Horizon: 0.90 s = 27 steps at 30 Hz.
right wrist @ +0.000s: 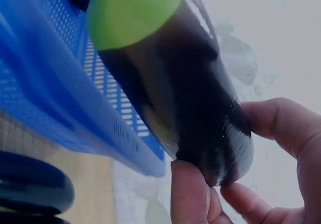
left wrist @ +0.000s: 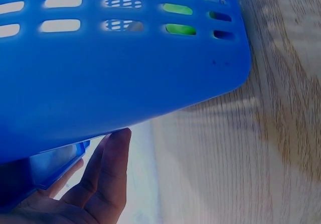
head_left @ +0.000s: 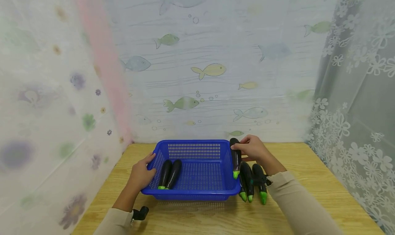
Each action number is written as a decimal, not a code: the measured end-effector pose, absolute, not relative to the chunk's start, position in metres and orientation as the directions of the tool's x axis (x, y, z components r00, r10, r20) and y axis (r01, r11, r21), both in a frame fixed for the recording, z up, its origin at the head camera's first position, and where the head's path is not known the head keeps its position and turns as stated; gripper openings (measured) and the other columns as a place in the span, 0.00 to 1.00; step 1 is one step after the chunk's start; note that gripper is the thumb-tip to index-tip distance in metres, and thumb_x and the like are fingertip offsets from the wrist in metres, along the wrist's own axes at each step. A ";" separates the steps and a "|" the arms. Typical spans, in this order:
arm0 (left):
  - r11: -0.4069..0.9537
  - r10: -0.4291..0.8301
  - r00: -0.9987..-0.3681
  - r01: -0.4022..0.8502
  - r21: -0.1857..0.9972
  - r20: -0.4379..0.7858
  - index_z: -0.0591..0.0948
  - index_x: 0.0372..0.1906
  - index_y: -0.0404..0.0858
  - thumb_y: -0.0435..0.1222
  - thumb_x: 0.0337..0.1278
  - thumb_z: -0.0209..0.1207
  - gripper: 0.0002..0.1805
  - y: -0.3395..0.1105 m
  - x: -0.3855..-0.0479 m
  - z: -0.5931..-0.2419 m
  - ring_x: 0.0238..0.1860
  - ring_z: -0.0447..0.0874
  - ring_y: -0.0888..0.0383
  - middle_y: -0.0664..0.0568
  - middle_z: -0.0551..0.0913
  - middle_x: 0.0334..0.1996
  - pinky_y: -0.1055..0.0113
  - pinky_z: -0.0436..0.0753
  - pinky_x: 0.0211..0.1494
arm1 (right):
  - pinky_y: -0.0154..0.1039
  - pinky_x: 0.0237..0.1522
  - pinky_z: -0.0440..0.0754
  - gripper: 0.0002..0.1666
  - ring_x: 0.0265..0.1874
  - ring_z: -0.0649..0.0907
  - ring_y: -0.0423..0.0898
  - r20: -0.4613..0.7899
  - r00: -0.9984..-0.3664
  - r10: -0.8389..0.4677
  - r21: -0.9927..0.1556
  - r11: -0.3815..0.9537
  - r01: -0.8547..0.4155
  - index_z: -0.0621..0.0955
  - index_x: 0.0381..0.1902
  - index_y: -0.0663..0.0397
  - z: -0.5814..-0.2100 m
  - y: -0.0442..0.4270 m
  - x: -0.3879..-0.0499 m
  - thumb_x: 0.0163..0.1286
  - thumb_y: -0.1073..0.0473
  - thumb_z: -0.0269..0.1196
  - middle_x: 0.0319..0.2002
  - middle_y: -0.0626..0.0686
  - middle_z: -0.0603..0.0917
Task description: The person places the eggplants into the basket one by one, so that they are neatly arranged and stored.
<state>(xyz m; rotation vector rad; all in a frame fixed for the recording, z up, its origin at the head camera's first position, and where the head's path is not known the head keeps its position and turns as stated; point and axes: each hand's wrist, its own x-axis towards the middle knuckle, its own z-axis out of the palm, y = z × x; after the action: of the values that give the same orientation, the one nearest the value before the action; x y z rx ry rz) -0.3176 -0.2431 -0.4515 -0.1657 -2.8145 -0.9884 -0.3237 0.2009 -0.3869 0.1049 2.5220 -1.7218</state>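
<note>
In the head view my right hand [head_left: 254, 149] pinches a dark eggplant [head_left: 236, 158] by its rounded end, its green cap hanging down over the right rim of a blue plastic basket [head_left: 197, 192]. The right wrist view shows the thumb and fingers around the glossy eggplant [right wrist: 175, 93]. My left hand [head_left: 140, 175] holds the basket's left rim; in the left wrist view its fingers [left wrist: 111, 176] touch the blue wall [left wrist: 125, 83]. Inside the basket, at the left, two eggplants [head_left: 174, 173] lie side by side. Three more eggplants [head_left: 247, 180] lie on the table right of it.
A wood-grain table [head_left: 191, 218] carries everything. Behind it hangs a pale sheet [head_left: 216, 50] printed with fish, with a flowered sheet [head_left: 46, 108] at the left and a lacy curtain [head_left: 364, 125] at the right.
</note>
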 end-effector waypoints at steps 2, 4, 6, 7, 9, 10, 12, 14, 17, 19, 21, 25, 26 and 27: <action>0.776 0.052 -0.982 0.154 0.611 0.181 0.68 0.78 0.38 0.32 0.60 0.59 0.37 -0.243 -0.318 -0.452 0.73 0.69 0.31 0.44 0.65 0.79 0.35 0.80 0.62 | 0.57 0.47 0.89 0.31 0.48 0.88 0.59 -0.107 -0.994 0.008 -0.927 0.360 0.102 0.71 0.52 0.64 -0.387 0.197 -0.325 0.64 0.51 0.73 0.57 0.68 0.78; 0.776 0.051 -0.982 0.154 0.612 0.181 0.68 0.77 0.38 0.32 0.61 0.59 0.37 -0.243 -0.318 -0.452 0.73 0.69 0.31 0.43 0.65 0.79 0.36 0.80 0.62 | 0.57 0.46 0.89 0.31 0.48 0.88 0.59 -0.108 -0.994 0.004 -0.929 0.355 0.102 0.71 0.52 0.64 -0.388 0.193 -0.327 0.64 0.51 0.73 0.57 0.68 0.78; 0.776 0.050 -0.982 0.152 0.613 0.180 0.68 0.78 0.39 0.32 0.61 0.59 0.37 -0.243 -0.319 -0.452 0.73 0.70 0.31 0.44 0.65 0.79 0.36 0.81 0.61 | 0.55 0.45 0.90 0.31 0.47 0.88 0.59 -0.105 -0.995 -0.004 -0.931 0.352 0.097 0.71 0.52 0.64 -0.388 0.188 -0.328 0.64 0.52 0.73 0.57 0.68 0.78; 0.775 0.050 -0.983 0.151 0.613 0.179 0.68 0.78 0.39 0.32 0.61 0.59 0.37 -0.244 -0.319 -0.452 0.73 0.70 0.31 0.44 0.65 0.79 0.36 0.80 0.61 | 0.54 0.44 0.90 0.31 0.47 0.88 0.59 -0.105 -0.994 -0.008 -0.931 0.352 0.095 0.71 0.52 0.64 -0.388 0.186 -0.329 0.64 0.52 0.73 0.57 0.68 0.78; 0.775 0.050 -0.983 0.151 0.614 0.179 0.68 0.78 0.39 0.32 0.61 0.58 0.37 -0.244 -0.319 -0.452 0.72 0.70 0.31 0.44 0.64 0.79 0.36 0.81 0.61 | 0.53 0.42 0.91 0.31 0.46 0.88 0.58 -0.107 -0.994 -0.015 -0.930 0.354 0.095 0.71 0.53 0.64 -0.387 0.181 -0.329 0.63 0.53 0.73 0.56 0.67 0.78; 0.775 0.050 -0.983 0.151 0.614 0.179 0.68 0.78 0.39 0.32 0.61 0.58 0.37 -0.244 -0.319 -0.452 0.72 0.70 0.31 0.44 0.64 0.79 0.36 0.81 0.61 | 0.52 0.41 0.91 0.30 0.45 0.87 0.58 -0.107 -0.994 -0.016 -0.929 0.357 0.094 0.71 0.52 0.64 -0.387 0.179 -0.329 0.63 0.53 0.73 0.55 0.67 0.78; 0.774 0.050 -0.983 0.151 0.614 0.179 0.68 0.78 0.39 0.32 0.61 0.58 0.37 -0.244 -0.319 -0.452 0.73 0.69 0.31 0.45 0.64 0.79 0.35 0.80 0.61 | 0.51 0.40 0.91 0.29 0.44 0.87 0.57 -0.106 -0.994 -0.021 -0.928 0.361 0.091 0.72 0.51 0.64 -0.386 0.174 -0.330 0.63 0.53 0.74 0.53 0.66 0.78; 0.774 0.050 -0.982 0.153 0.614 0.181 0.68 0.78 0.39 0.32 0.61 0.58 0.37 -0.244 -0.319 -0.453 0.73 0.70 0.31 0.44 0.65 0.79 0.36 0.81 0.61 | 0.51 0.40 0.91 0.29 0.42 0.85 0.56 -0.107 -0.994 -0.020 -0.926 0.365 0.093 0.73 0.51 0.63 -0.386 0.171 -0.331 0.62 0.53 0.74 0.51 0.65 0.79; 0.774 0.051 -0.982 0.155 0.613 0.183 0.68 0.78 0.39 0.32 0.61 0.58 0.37 -0.244 -0.318 -0.452 0.72 0.70 0.31 0.44 0.65 0.79 0.36 0.81 0.61 | 0.53 0.42 0.91 0.27 0.38 0.84 0.53 -0.105 -0.994 -0.023 -0.926 0.366 0.090 0.73 0.49 0.62 -0.386 0.164 -0.334 0.62 0.54 0.74 0.47 0.62 0.79; 0.775 0.052 -0.982 0.156 0.612 0.184 0.68 0.78 0.39 0.32 0.61 0.58 0.37 -0.243 -0.318 -0.452 0.72 0.70 0.31 0.44 0.65 0.79 0.36 0.81 0.61 | 0.54 0.42 0.90 0.27 0.35 0.82 0.52 -0.102 -0.994 -0.025 -0.927 0.366 0.086 0.73 0.47 0.61 -0.387 0.160 -0.336 0.62 0.54 0.75 0.44 0.61 0.79; 0.776 0.054 -0.981 0.158 0.611 0.185 0.68 0.78 0.38 0.32 0.61 0.58 0.37 -0.243 -0.318 -0.452 0.72 0.70 0.31 0.43 0.65 0.79 0.36 0.81 0.60 | 0.55 0.42 0.90 0.26 0.33 0.82 0.50 -0.099 -0.995 -0.028 -0.927 0.366 0.082 0.72 0.46 0.60 -0.389 0.156 -0.337 0.61 0.54 0.75 0.42 0.60 0.79; 0.775 0.057 -0.981 0.161 0.611 0.186 0.68 0.78 0.38 0.32 0.61 0.59 0.37 -0.243 -0.318 -0.451 0.72 0.70 0.31 0.43 0.65 0.79 0.36 0.81 0.61 | 0.55 0.40 0.90 0.25 0.34 0.85 0.52 -0.090 -0.996 -0.027 -0.931 0.357 0.074 0.72 0.43 0.61 -0.391 0.149 -0.339 0.61 0.55 0.75 0.43 0.62 0.82; 0.774 0.056 -0.981 0.161 0.612 0.187 0.68 0.78 0.38 0.32 0.61 0.59 0.37 -0.243 -0.318 -0.451 0.73 0.70 0.31 0.44 0.65 0.79 0.36 0.81 0.61 | 0.54 0.39 0.91 0.25 0.35 0.86 0.52 -0.091 -0.995 -0.027 -0.933 0.351 0.076 0.73 0.42 0.61 -0.392 0.147 -0.339 0.61 0.55 0.75 0.44 0.63 0.82; 0.773 0.056 -0.981 0.161 0.613 0.187 0.68 0.78 0.38 0.31 0.61 0.59 0.37 -0.243 -0.318 -0.451 0.73 0.70 0.32 0.44 0.65 0.79 0.36 0.81 0.61 | 0.54 0.38 0.91 0.24 0.36 0.87 0.52 -0.091 -0.995 -0.029 -0.935 0.345 0.076 0.73 0.42 0.62 -0.393 0.145 -0.339 0.61 0.56 0.75 0.46 0.64 0.83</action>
<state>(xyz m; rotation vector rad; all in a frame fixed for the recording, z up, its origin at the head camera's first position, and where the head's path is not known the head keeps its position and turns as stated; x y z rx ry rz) -0.3179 -0.2430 -0.4512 -0.1728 -2.8079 -0.9921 -0.3390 0.1453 -0.3927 0.0440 2.5003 -1.7462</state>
